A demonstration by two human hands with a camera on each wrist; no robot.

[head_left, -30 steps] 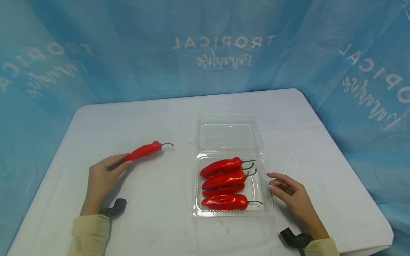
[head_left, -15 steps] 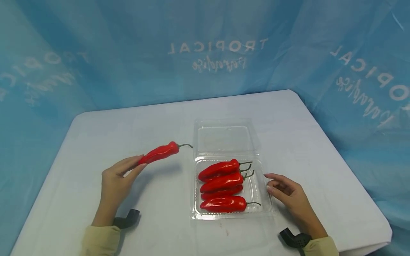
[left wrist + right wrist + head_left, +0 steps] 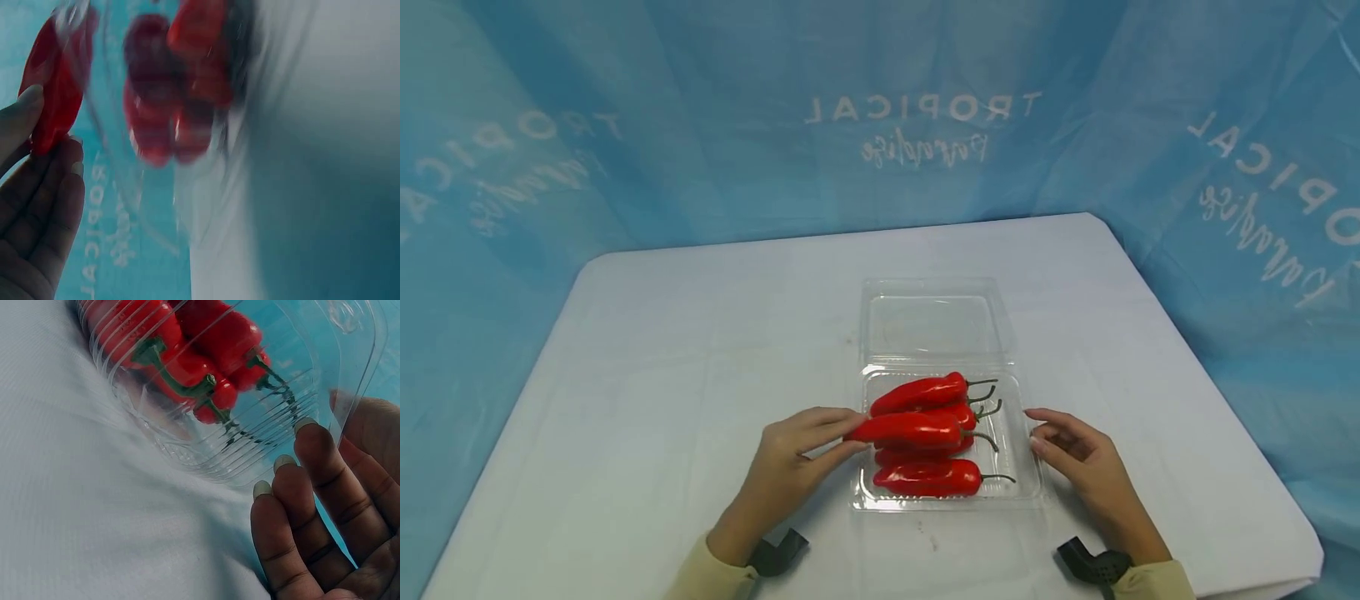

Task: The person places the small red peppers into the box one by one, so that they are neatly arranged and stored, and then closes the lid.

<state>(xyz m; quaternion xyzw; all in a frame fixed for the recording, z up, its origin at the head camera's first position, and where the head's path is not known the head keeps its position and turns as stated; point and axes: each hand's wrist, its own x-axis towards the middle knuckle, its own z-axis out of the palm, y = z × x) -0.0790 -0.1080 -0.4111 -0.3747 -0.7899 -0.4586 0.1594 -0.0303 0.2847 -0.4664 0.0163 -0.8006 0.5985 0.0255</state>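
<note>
My left hand [image 3: 793, 458] pinches a long red pepper [image 3: 910, 429] by its tapered end, its green stem pointing right. This pepper is over the clear plastic clamshell box [image 3: 1030, 467], above several other red peppers [image 3: 928, 478] lying inside. In the left wrist view the thumb and fingertips meet on the held pepper [image 3: 59, 94]; the box behind is blurred. My right hand [image 3: 1086, 454] is at the box's right edge with loosely bent fingers. In the right wrist view its fingertips [image 3: 306, 428] are close against the ribbed clear wall [image 3: 250, 456].
Behind the box its clear lid [image 3: 932, 321] lies folded back on the white tablecloth [image 3: 700, 333]. A blue printed curtain [image 3: 880, 192] hangs around the table's back and sides. Dark wrist devices [image 3: 778, 552] sit on both wrists.
My left hand has carried the pepper from the left part of the table, up and rightward, to above the peppers in the box. The right hand has stayed at the box's edge.
</note>
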